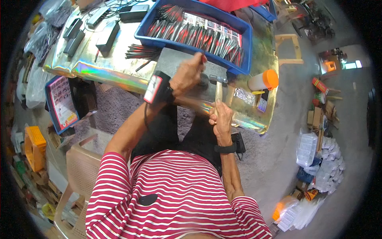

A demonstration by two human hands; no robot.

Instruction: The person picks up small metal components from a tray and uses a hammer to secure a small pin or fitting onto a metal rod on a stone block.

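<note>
Left hand [186, 75] blurred over grey slab [171, 59], near surface's [119, 67] front edge; finger closure cannot be told. Right hand [221, 118]: fingers clamped round hammer [219, 91], head near slab's right edge. Mis-aimed swing could strike left fingers.

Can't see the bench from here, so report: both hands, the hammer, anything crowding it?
Right hand gripping hammer. Left hand over grey slab, blurred, grip unclear. Blue tray close beyond slab; orange-capped container right of hammer.
</note>
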